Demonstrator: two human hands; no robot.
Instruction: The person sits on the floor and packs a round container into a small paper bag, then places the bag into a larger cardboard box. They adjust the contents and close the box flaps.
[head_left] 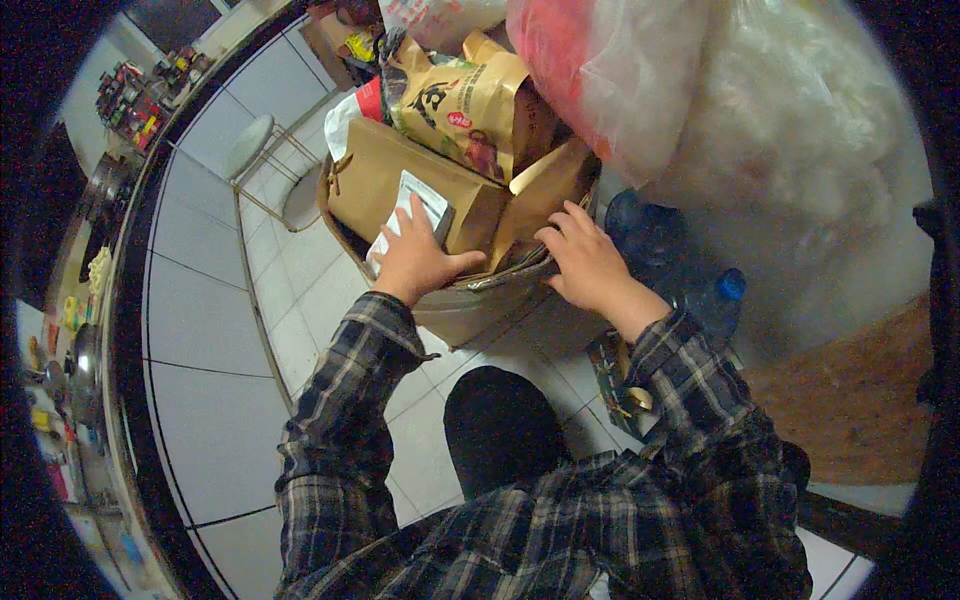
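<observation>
A bulky container [470, 312] with a pale, creased side stands on the floor in front of me, filled with folded brown paper bags [400, 180]. My left hand [415, 262] is open, its fingers spread over a white-labelled flat piece [430, 198] lying against the brown paper. At the container's near right corner is my right hand [590, 262], fingers apart and slightly bent beside the edge of the paper. A printed tan package [465, 105] rises from the far part of the pile. What lies under my left palm is hidden.
Large clear and red plastic bags [640, 80] bulge at the right. Beneath them are blue-tinted plastic bottles [715, 300]. A stool [250, 150] stands at the left, near white cabinets [205, 290] under a dark-edged counter. A dark flat package [620, 385] lies by my right forearm.
</observation>
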